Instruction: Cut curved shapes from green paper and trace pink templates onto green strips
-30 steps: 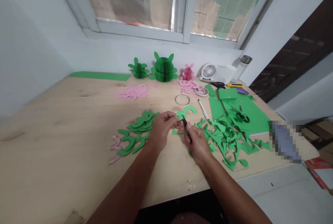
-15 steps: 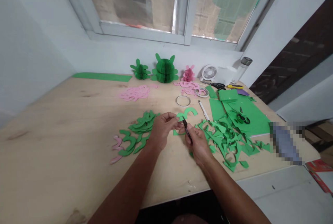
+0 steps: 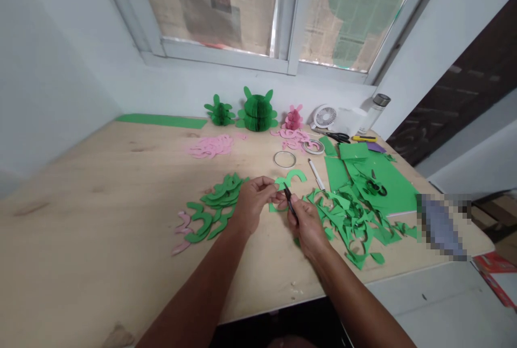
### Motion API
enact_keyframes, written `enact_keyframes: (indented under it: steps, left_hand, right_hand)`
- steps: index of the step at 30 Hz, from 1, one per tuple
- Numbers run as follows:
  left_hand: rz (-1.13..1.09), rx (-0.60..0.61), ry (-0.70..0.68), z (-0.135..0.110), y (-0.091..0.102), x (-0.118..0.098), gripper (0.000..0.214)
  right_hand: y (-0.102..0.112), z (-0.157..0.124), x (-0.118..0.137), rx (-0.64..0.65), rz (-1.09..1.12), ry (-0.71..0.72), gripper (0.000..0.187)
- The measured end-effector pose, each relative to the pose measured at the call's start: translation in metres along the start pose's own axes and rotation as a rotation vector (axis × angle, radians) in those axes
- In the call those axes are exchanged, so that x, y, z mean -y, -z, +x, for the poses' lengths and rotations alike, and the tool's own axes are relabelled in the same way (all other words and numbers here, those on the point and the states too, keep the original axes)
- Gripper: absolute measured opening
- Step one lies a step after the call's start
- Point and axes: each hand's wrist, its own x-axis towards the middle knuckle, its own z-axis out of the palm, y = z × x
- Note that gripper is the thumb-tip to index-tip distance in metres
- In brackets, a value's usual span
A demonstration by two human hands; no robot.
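My left hand (image 3: 252,200) pinches a curved green paper cutout (image 3: 290,176) over the middle of the wooden table (image 3: 100,213). Touching it from the right, my right hand (image 3: 307,223) is closed round small black scissors (image 3: 288,200) whose blades meet the paper at the left fingertips. A pile of finished green curved pieces (image 3: 214,202) lies just left of my left hand. Green paper scraps (image 3: 351,216) are heaped right of my right hand.
Green paper sheets (image 3: 374,173) lie at the right, with a white pen (image 3: 316,173) and tape rings (image 3: 284,159) beside them. Pink cutouts (image 3: 210,146), green and pink honeycomb paper figures (image 3: 257,111), a small fan (image 3: 325,116), a bottle (image 3: 374,111) and scissors (image 3: 337,135) stand near the wall.
Both hands stay together on the green cutout with hardly any movement. The view has tilted slightly, so everything sits a little lower in the picture.
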Motion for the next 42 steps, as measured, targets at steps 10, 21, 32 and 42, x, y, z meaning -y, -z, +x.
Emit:
enact_keyframes:
  steps: [10,21,32,42]
  left_hand:
    - [0.002,0.002,0.006,0.0001,0.0007,-0.0008,0.019]
    - [0.008,0.028,0.015,-0.001,0.0024,-0.0033,0.018]
    - [0.005,0.03,0.032,-0.001,0.0018,-0.0056,0.024]
    - [-0.011,0.027,0.05,-0.0003,0.004,-0.0045,0.023]
  right_hand:
    - [0.0002,-0.0005,0.0006,-0.017,-0.049,0.016,0.051]
    - [-0.0004,-0.0009,0.0018,-0.028,-0.06,-0.004,0.054]
    - [-0.0016,-0.0017,0.0055,-0.034,-0.068,-0.039,0.055]
    - [-0.0004,-0.0005,0.0017,-0.05,-0.1,0.008,0.052]
